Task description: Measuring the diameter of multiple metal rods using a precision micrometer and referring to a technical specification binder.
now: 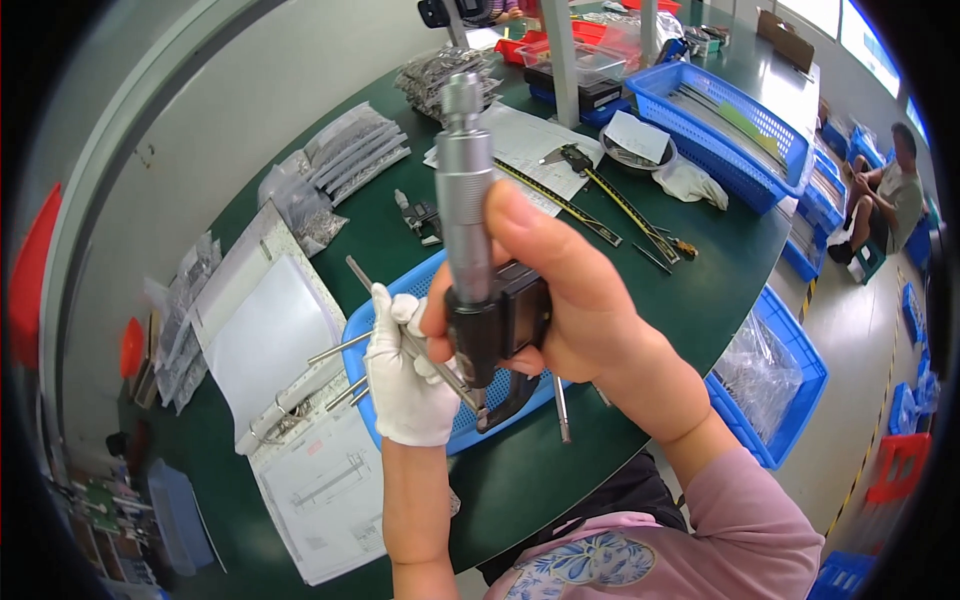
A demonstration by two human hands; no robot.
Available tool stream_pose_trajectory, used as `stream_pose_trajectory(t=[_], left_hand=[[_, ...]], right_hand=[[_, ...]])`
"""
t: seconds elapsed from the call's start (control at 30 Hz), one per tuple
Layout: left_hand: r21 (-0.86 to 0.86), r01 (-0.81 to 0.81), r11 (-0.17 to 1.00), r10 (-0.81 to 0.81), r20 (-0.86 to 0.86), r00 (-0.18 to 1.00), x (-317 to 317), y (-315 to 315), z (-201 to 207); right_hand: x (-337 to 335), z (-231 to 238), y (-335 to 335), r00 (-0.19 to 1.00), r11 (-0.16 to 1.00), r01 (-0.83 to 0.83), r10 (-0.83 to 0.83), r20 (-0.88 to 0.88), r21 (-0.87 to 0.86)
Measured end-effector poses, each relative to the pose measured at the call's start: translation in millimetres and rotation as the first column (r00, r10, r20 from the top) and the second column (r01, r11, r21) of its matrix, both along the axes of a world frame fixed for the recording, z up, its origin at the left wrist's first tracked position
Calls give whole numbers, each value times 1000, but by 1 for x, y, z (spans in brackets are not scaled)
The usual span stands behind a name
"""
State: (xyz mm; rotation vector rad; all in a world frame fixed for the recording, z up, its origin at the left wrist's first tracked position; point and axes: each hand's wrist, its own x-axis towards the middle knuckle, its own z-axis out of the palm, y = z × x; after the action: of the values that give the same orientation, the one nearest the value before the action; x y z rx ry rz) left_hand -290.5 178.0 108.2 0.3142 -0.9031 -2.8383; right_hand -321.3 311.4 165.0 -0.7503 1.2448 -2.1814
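Above the tabletop (540,475), toward its near edge, our left hand (408,390) is gripping a metal rod (359,272); our right hand (575,300) is clasping a micrometer (467,215). We're apparently measuring, likely needing steady alignment next.

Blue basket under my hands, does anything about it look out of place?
Slightly: a few metal rods jut out past the left rim of the blue basket instead of lying fully inside, so they look askew.

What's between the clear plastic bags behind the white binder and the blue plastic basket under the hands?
In the head view: green tabletop, a small grey-and-black measuring tool on it, and the tip of the held grey metal rod.
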Motion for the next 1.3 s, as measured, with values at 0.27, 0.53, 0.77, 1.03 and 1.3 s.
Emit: stream_pose_trajectory(t=[0.27, 0.53, 0.77, 1.03, 1.3], left_hand=[[-21, -34, 999, 36, 89, 995, 2, 9, 10], [70, 20, 997, -21, 17, 1000, 3, -1, 8], [87, 37, 996, -29, -90, 995, 5, -9, -1], [-13, 22, 1000, -23, -102, 995, 6, -4, -1], [-65, -12, 998, 6, -83, 997, 6, 1, 2]], right_hand=[[-1, -2, 2, 995, 995, -74, 78, 70, -63], [-1, -1, 0, 999, 999, -14, 15, -34, 42], [-4, -1, -1, 999, 999, 8, -5, 50, -54], [-4, -1, -3, 990, 991, -28, 46, 136, -128], [-5, -2, -2, 989, 987, -44, 65, 136, -154]])
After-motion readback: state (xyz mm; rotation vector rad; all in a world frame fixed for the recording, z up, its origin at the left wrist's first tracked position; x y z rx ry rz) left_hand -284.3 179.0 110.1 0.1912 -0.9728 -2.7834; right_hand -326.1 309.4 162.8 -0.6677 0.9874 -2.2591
